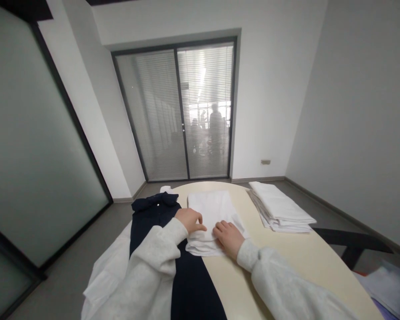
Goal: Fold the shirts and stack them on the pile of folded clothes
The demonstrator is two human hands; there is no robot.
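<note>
A white folded cloth (213,205), maybe a garment, lies on the pale round table (270,255), its near edge rumpled in layers. My left hand (190,220) is over its left side, with thumb and fingers bent and a gap between them. On the right side of the same cloth rests my right hand (229,239), fingers laid down on the fabric and slightly bent. Beneath my left forearm a dark navy collared shirt (195,284) is spread out, its collar toward the far side and a small light button showing.
At the right edge of the table sits a stack of folded white cloths (282,206). White fabric (108,262) hangs over the left edge. A black chair armrest (353,240) and a blurred pale pile (390,284) are at the lower right. Glass doors (183,115) stand beyond.
</note>
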